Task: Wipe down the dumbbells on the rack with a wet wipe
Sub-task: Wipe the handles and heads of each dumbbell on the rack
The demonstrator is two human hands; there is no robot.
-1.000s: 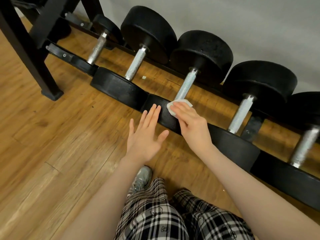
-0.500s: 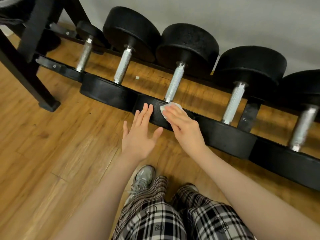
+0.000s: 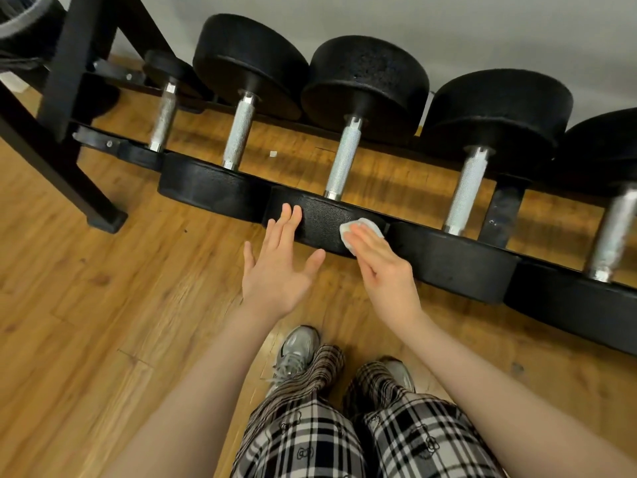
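A row of black dumbbells is lying across the low rack (image 3: 100,144), each with a knurled metal handle spanning the gap between the front rail and the back rail, the near heads sitting along the front edge and the far heads resting toward the wall; the third dumbbell (image 3: 320,219) from the rack's left end is the one being handled. The right hand (image 3: 382,267) is pressing the wet wipe (image 3: 362,226) flat against the right part of that dumbbell's near head, its fingers lying straight and close together over the white wad, so only the wipe's upper and left edges are showing. The left hand (image 3: 277,270) is reaching toward the left part of the same head, fingers straight and slightly spread, thumb held out to the side; the fingertips (image 3: 291,212) are lying over the head's face, though whether they are touching it is hard to tell. The rack is standing on a wooden floor (image 3: 103,322); a small white scrap (image 3: 273,153) is lying on the floor between the rails. Plaid trousers (image 3: 310,429) and grey sneakers (image 3: 296,350) are showing at the bottom.
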